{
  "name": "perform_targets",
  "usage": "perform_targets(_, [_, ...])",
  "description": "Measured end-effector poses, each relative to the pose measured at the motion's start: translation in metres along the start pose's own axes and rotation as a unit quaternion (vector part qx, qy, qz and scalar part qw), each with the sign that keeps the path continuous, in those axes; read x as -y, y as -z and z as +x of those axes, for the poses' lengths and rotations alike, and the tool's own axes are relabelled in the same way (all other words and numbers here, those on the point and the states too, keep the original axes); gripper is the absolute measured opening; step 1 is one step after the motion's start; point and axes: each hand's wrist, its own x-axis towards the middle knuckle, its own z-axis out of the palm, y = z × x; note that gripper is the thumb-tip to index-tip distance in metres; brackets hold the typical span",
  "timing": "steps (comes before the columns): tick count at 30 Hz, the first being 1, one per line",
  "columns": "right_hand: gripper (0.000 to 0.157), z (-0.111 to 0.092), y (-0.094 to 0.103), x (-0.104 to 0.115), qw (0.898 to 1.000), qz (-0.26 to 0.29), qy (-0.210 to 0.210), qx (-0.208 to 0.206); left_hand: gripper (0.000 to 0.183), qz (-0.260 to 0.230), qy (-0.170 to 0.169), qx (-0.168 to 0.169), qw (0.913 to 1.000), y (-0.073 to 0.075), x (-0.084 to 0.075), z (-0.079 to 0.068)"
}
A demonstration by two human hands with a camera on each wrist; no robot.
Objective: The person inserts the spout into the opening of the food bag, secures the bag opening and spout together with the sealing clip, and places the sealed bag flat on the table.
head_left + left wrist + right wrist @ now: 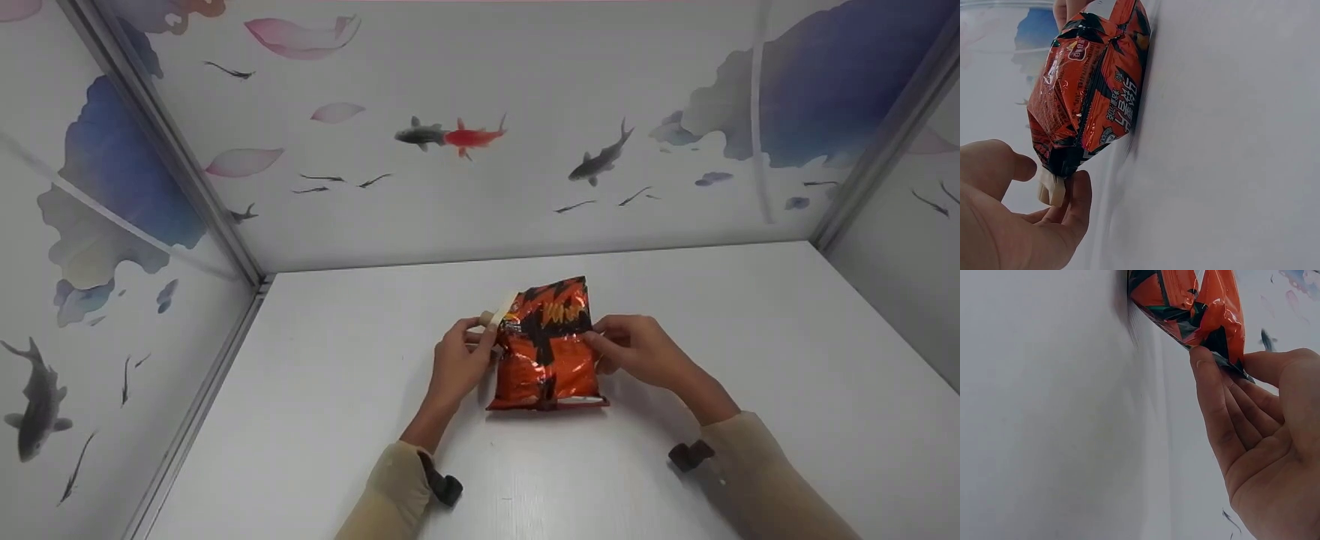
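An orange and black bag of potato chips (546,367) stands tilted on the white table, held between both hands. A cream bag clip (1051,189) runs along the bag's left edge. My left hand (463,356) holds that clip, its fingers (1080,197) curled behind it and the thumb on the near side. On the opposite side my right hand (637,349) pinches the bag's edge between thumb and fingers. In the right wrist view that grip is at a crumpled corner of the bag (1224,312).
The white table (315,420) spreads around the bag. Panels printed with fish and petals form the back wall (525,67) and the sides, joined by metal corner posts (172,142). Both sleeves carry a black wrist device (448,489).
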Motion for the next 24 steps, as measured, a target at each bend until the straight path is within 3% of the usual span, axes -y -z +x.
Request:
perform_targets(14, [0.025, -0.0010, 0.0025, -0.0012, 0.999, -0.027, -0.010, -0.013, 0.047, 0.030, 0.016, -0.005, 0.9994, 0.0033, 0.0026, 0.0001])
perform_targets(24, [0.021, -0.0017, 0.0045, 0.0002, 0.999, -0.026, -0.027, -0.040, 0.045, 0.041, -0.003, -0.026, 0.9988, 0.0049, 0.0021, 0.0016])
